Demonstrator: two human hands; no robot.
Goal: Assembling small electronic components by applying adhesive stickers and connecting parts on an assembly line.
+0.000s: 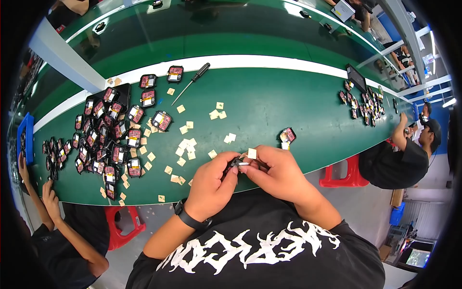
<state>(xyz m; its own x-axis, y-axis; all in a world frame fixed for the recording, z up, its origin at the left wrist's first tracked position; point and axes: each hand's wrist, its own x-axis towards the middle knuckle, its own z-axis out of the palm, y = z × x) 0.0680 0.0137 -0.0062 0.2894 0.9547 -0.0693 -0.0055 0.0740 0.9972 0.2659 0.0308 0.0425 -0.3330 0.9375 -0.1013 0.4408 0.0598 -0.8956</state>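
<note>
A long green bench point(269, 106) curves across in front of you. One person point(402, 166) in black sits at it to your right, another point(72, 245) to your left, with a red stool point(345, 172) at the near edge on your right. On the bench to your left lies a large, jumbled pile point(103, 130) of black cases with pink faces; a smaller cluster point(368, 106) lies well off to the right. Your left hand point(211, 183) and right hand point(279, 173) meet before your chest, fingers curled in, pinching between them a small dark part point(235, 163) above the bench's near edge. Beyond the pile, a black screwdriver point(198, 76) lies aslant. A lone case point(288, 135) sits just past your right hand. Pale squares point(184, 144) are scattered between pile and hands; another square point(252, 153) shows at your right fingers, whether gripped you cannot tell.
</note>
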